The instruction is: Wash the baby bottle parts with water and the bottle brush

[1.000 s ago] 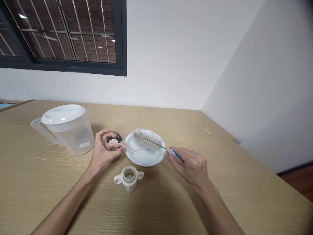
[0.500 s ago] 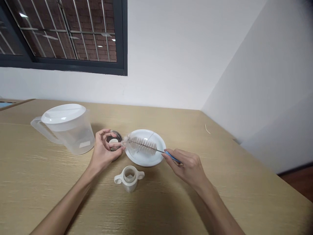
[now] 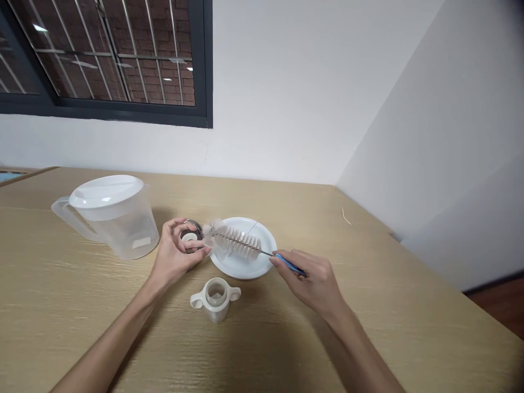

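A bottle brush [image 3: 241,243] with pale bristles lies level above a white oval dish [image 3: 245,270]. My right hand [image 3: 313,275] is closed around its blue handle. At the brush's far tip, the thumb and fingers of my left hand [image 3: 176,251] are pinched together. A pale translucent bit shows there, too blurred to tell apart from the bristles. Just behind my left fingers sits a round dark metal dish [image 3: 192,225] with a small white ring [image 3: 190,238] in it, partly covered by the hand. Nearer to me, a white two-handled baby bottle [image 3: 216,305] stands upright with its mouth uncovered.
A translucent pitcher [image 3: 123,229] with a white lid stands at the left on the wooden table [image 3: 388,322]. A thin pale strip [image 3: 346,216] lies toward the back right. A white wall and a barred window [image 3: 114,54] rise behind the table.
The brush tip has lifted slightly and shifted a little against my left fingertips. Both hands stay nearly in place; the bottle, dishes and pitcher have not moved.
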{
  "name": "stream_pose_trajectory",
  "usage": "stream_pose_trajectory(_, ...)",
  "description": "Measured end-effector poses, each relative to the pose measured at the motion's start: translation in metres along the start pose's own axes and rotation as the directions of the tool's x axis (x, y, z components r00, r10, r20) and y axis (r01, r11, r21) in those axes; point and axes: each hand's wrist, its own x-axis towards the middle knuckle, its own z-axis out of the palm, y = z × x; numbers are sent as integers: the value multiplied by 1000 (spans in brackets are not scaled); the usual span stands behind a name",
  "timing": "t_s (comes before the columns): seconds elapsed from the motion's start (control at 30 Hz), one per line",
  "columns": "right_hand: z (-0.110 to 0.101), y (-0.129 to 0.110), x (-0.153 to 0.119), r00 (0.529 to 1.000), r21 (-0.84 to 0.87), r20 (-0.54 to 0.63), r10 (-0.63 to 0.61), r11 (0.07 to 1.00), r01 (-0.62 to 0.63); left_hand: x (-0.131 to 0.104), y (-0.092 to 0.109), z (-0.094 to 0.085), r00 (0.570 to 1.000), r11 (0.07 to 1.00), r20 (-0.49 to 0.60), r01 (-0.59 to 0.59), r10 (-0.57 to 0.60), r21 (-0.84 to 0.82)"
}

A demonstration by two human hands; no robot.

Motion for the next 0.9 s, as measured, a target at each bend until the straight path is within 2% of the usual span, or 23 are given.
stream_pose_trajectory(0.23,-2,5,-2,999,-76,7,-52,996,53,-1,4,3,999,1000,-51,4,-5,-28)
stream_pose_trajectory(0.4,-8,11,-3,999,-190,-1,-32,981,31,1,9,0,997,998,-81,6,-11,-61)
stream_pose_trajectory(0.57,-7,5,-2,996,-17,-53,78,997,-79,1,9,-2,998,997,-51,18,-22,-78)
stream_pose_trajectory(0.9,5,-6,-1,999,63,-10,45,997,-45,0,5,3,995,993,-56,72,-77,-89)
